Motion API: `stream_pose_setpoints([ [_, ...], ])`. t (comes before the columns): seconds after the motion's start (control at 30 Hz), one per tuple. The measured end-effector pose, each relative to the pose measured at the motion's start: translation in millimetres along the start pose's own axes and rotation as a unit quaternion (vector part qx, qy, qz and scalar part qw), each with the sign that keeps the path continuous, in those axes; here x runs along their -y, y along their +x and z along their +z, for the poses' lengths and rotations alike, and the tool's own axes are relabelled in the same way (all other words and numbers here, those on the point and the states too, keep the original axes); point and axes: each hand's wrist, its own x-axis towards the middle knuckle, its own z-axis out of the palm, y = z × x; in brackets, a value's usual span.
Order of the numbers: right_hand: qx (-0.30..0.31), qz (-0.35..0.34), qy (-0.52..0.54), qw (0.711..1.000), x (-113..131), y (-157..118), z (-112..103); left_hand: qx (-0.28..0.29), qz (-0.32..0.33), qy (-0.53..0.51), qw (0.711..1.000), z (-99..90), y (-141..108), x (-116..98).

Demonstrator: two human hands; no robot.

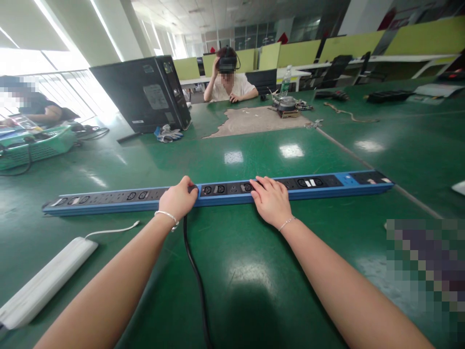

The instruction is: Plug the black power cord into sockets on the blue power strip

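Power strip (225, 189) partly covered: left fingers (186, 182) curled, grip unclear; right fingers (269, 184) apart.

The single head-worn camera looks forward and down over the table (236, 237). The left hand (177, 199) and right hand (271, 199) appear near, the partitions (300, 52) far beyond.

Your strongest light enters at the window (18, 53) in the upper left of the frame, blown out to white. The glossy surface (232, 237) throws glare back at you: hard bright patches above center, a softer one low in the middle, with a dark shadow or reflection beneath. Your strip (225, 199) reads fairly sharp; the far ceiling (196, 12) looks dimmer, softer. Coarse pixel blocks cover the lower right.
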Motion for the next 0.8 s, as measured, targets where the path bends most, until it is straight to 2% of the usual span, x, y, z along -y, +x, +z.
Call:
stream_pose_setpoints([
  [0.1, 0.001, -0.002, 0.003, 1.0, 0, 0, 0, 0.006, 0.001, -0.001, 1.0, 0.2, 2, 1],
  [0.27, 0.004, 0.001, -0.004, 1.0, 0, 0, 1, 0.035, 0.043, 0.007, 0.998, -3.1, 15, 4],
  [0.53, 0.007, -0.001, -0.01, 1.0, 0, 0, -1, 0.0, 0.011, 0.029, 1.0, 2.6, -4, -2],
  [0.8, 0.005, 0.0, -0.011, 1.0, 0, 0, 0, 0.023, 0.025, 0.005, 0.999, -1.3, 9, 3],
])
